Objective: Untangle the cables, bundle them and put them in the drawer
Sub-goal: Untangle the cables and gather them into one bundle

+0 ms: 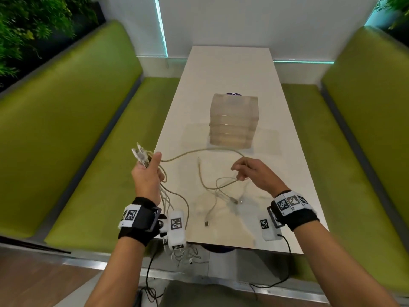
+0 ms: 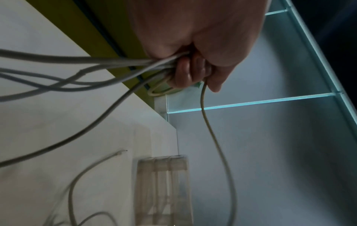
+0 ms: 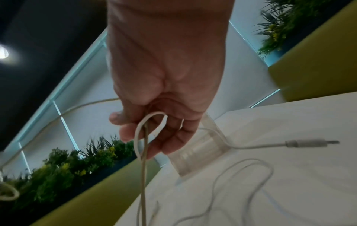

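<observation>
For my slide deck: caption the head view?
Left hand grips gathered cables; right hand pinches one strand.

No readable text, brand or number that I can find. Only black-and-white square code markers on my wristbands (image 1: 290, 203) and white blocks (image 1: 176, 227) at table (image 1: 232, 63) edge, no letters.

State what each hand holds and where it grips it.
The left hand grips a bunch of cables close to their plug ends, which stick up above the fist. The right hand pinches a loop of one cable partway along.
</observation>
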{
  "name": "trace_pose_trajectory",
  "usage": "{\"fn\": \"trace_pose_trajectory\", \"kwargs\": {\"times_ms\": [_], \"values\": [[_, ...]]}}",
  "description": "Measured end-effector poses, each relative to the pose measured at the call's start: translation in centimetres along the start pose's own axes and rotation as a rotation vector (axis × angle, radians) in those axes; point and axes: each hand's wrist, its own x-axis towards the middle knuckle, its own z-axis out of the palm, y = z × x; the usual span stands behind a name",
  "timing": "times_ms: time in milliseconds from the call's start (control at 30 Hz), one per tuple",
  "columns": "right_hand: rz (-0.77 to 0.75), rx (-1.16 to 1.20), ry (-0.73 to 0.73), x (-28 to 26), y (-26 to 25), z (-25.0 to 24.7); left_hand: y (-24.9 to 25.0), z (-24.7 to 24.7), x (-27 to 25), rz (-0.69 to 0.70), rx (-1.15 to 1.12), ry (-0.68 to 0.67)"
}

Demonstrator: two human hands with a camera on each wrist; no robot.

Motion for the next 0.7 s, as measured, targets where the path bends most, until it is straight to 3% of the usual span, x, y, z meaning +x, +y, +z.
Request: {"fn": "trace_pose_trajectory", "kwargs": {"times_ms": [167, 300, 400, 500, 633, 700], "values": [[-0.118, -0.354, -0.105, 0.5, -1.8, 2.0, -1.7, 2.6, -2.9, -0.043, 0.293, -0.236], [-0.194, -0.641, -0.149, 0.6, -3.8, 3.9, -2.5, 4.6, -4.8, -0.083, 0.335, -0.423], [-0.232, -0.921, -0.081, 1.1, -4.7, 4.8, -2.7, 4.9, -5.1, -0.119, 0.348, -0.474], [-0.228, -1.052, -0.005, 1.4, -4.7, 5.2, -2.6, 4.7, -5.1, -0.182, 0.317, -0.507], [-0.287, -1.076, 0.033, 1.3, -5.2, 5.7, -2.8, 4.7, -4.9, -0.2, 0.379, -0.544], [-0.306, -1.013, 0.057, 1.4, -5.2, 5.8, -2.8, 4.4, -4.7, -0.175, 0.396, -0.502]]}}
